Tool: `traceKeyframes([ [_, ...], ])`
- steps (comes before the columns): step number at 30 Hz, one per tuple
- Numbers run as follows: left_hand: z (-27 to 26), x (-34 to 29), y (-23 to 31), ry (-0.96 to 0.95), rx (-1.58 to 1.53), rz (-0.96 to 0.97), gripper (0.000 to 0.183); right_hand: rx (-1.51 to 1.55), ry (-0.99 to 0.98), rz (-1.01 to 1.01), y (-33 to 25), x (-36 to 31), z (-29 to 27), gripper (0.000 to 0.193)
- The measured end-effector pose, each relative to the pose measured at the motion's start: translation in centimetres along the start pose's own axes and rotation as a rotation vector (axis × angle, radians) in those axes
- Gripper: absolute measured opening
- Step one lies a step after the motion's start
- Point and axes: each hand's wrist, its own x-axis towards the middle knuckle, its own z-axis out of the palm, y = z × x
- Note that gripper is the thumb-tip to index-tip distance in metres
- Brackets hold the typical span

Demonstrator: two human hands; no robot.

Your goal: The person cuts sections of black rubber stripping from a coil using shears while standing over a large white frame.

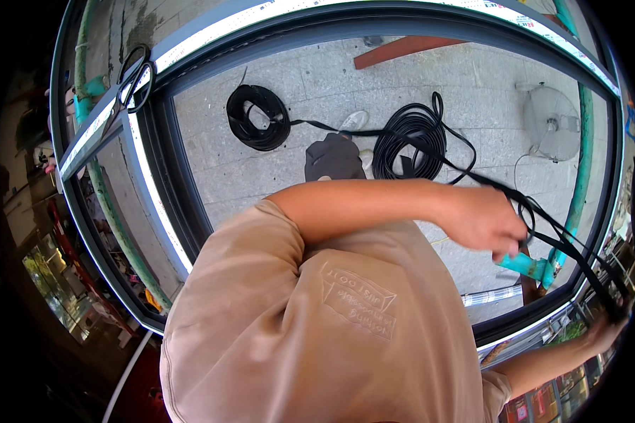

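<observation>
My left arm reaches across my body to the right. My left hand [483, 218] is curled closed on black rubber strip [564, 243], its fingers a little blurred. Several lengths of this strip run from there to my right hand [605, 333], closed around them near the right rim, where detail is poor. From my left hand the strip also trails back to a large loose coil [410, 141] on the floor. A flat length links that coil with a smaller wound black roll [258, 118] farther left.
A large dark window frame [180, 166] with white film surrounds me. Looped black strip [135, 81] hangs at its upper left corner. Green pipes [582, 162] stand beside it. A reddish-brown bar [409, 49] and a round transparent object [552, 123] lie on the grey paved floor.
</observation>
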Motion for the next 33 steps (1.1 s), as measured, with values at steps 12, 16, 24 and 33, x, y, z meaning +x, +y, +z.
traceKeyframes([
  [12,-0.7,-3.4,-9.8,0.857,-0.343,-0.52,0.03,0.217,-0.772,0.338,10.1,-6.8,4.1,0.055],
  [16,-3.4,-6.6,-15.9,1.171,-0.576,-0.644,0.025,0.139,-0.714,0.5,12.0,-12.7,7.9,0.052],
  [24,-11.0,-25.0,-24.6,1.571,-0.43,-0.848,0.02,-0.171,-0.934,0.444,12.2,-19.1,13.5,0.05],
  [33,-8.0,-12.2,-12.3,0.983,-0.448,-0.729,0.042,-0.393,-1.261,0.002,9.2,-22.6,18.3,0.033],
])
